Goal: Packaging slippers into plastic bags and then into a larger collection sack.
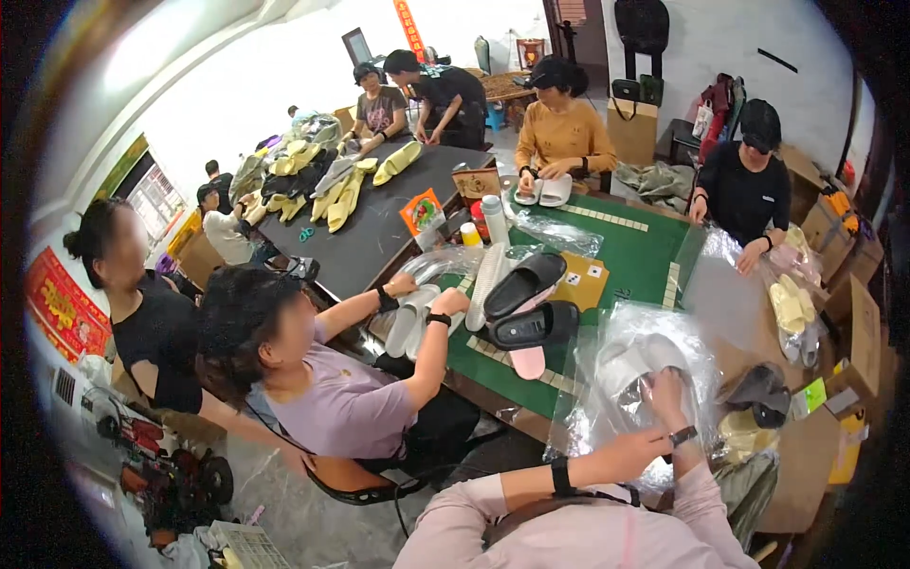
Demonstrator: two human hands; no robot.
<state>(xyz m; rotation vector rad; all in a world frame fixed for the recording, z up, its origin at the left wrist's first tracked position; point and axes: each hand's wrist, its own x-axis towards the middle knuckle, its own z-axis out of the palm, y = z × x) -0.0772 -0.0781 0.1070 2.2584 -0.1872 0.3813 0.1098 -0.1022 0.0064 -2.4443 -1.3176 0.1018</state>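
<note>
A pair of light grey slippers (623,370) lies inside a clear plastic bag (590,417) on the near right of the green table. My right hand (666,394) reaches into the bag, its fingers closed at the slippers' near side. Close to my right wrist is my left hand (637,449), its fingers drawn together at the bag's near edge. The plastic's glare partly hides the fingertips of both hands. Black slippers (524,284) rest left of the bag, over a pink slipper (528,361).
Left of me a person in lilac (351,408) handles whitish slippers (409,321). Across the green table (607,251) sit people in orange (566,128) and black (749,190). Yellow slippers (351,194) pile on the dark table (379,228). Cardboard boxes (858,332) stand at right.
</note>
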